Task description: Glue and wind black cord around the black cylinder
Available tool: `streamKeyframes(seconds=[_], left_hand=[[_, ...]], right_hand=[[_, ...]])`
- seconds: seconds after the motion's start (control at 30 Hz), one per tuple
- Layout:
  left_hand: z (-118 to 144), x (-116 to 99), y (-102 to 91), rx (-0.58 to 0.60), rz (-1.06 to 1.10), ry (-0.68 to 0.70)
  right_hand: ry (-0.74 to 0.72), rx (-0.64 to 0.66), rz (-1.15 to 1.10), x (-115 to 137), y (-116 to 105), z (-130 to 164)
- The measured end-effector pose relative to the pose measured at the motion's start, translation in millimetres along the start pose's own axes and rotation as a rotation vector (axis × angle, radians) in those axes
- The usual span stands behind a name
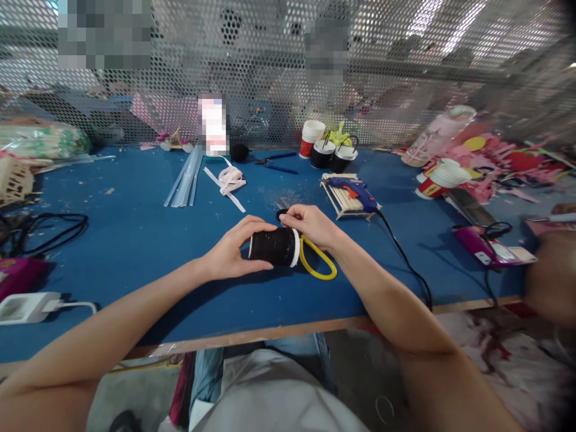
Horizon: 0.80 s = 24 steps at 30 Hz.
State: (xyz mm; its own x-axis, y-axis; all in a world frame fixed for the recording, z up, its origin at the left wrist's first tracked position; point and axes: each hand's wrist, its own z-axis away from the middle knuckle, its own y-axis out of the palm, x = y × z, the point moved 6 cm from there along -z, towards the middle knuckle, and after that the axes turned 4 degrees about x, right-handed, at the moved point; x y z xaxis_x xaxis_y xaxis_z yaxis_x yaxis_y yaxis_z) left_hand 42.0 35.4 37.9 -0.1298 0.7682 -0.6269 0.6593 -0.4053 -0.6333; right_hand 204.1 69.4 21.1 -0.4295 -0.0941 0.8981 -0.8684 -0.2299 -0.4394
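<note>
My left hand (234, 249) grips a black paper cup (273, 246) with a white rim, held on its side just above the blue table (135, 240). My right hand (312, 223) pinches a thin black strip at the cup's rim end. Under my right hand lie scissors with yellow handles (320, 264). A blue glue gun (353, 191) rests on a small raft of wooden sticks (344, 201) just behind my right hand, its black cord running off the table's front edge.
Two black cups with handles (333, 155) and a red-and-white cup stack (310, 138) stand at the back. Glue sticks (184, 177), white ribbon (231, 180), blue pliers (274, 161), a second cup stack (438, 180), pink scraps, a purple tool (481, 245) and black cables (45, 231) lie around. Perforated metal screen behind.
</note>
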Motion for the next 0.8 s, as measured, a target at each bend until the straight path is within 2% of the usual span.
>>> streamKeyframes(seconds=[0.17,0.4,0.8], left_hand=[[1.4,4.8,0.8,-0.035,0.102,-0.043],[2.6,13.6,1.8,-0.089,0.284,-0.184],[2.0,16.5,0.5,-0.13,0.375,-0.246]], right_hand=[[0.046,0.021,-0.068,-2.5,2.6,-1.7],[0.1,0.032,-0.191,-5.1,6.0,-2.8],[0.105,0.056,-0.286,-16.1,10.5,-7.6]])
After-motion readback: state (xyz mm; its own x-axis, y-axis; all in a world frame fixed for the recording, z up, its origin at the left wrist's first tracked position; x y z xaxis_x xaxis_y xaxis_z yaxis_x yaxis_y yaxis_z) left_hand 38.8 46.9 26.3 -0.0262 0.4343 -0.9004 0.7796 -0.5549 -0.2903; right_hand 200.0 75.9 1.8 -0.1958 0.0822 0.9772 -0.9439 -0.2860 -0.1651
